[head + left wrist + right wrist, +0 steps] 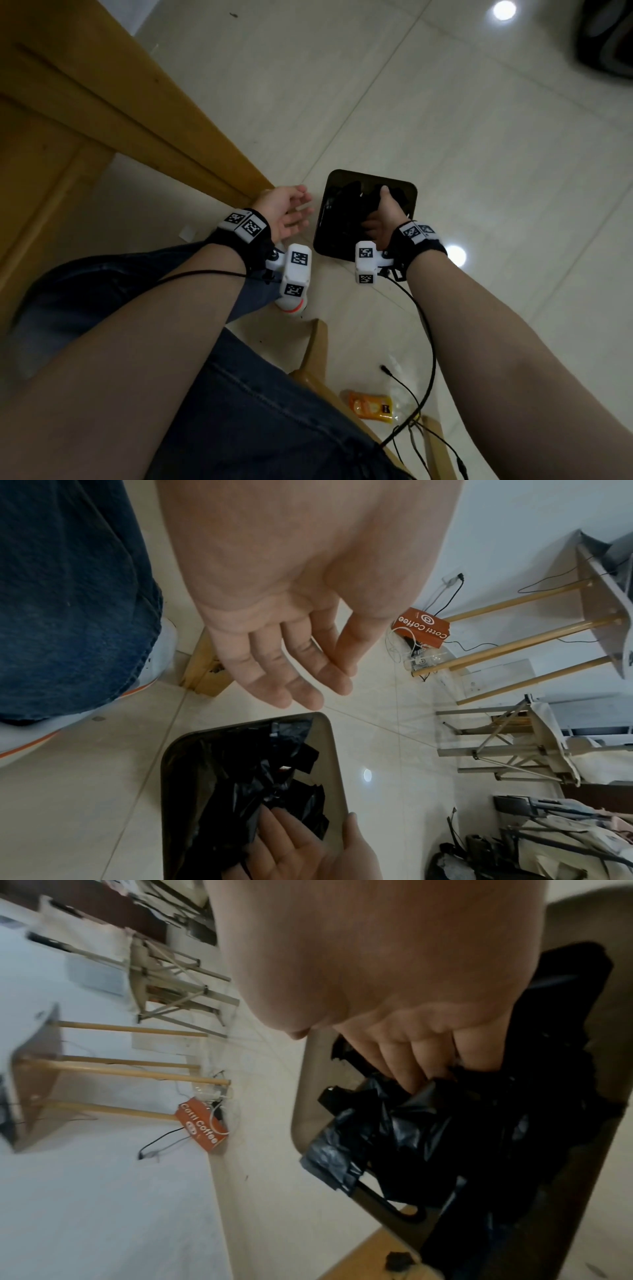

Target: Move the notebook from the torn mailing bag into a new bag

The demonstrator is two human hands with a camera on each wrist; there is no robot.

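Note:
A dark square bin (371, 177) (330, 750) (301, 1112) stands on the tiled floor. Crumpled, torn black plastic bag (347, 202) (260, 785) (428, 1137) fills it. My right hand (380, 212) (298, 840) (411, 1056) reaches into the bin, its fingers lying fairly straight against the black plastic and the thumb held apart near the rim. My left hand (291, 212) (298, 680) hovers beside the bin's left side, palm up, fingers relaxed, holding nothing. No notebook or other bag shows in any view.
A wooden table edge (137, 113) runs on the left, and a wooden chair frame (315, 349) sits under my legs. An orange packet (370, 406) and black cables (428, 342) lie on the floor. An orange coffee bag (423, 627) and a stool's legs (514, 642) stand farther off.

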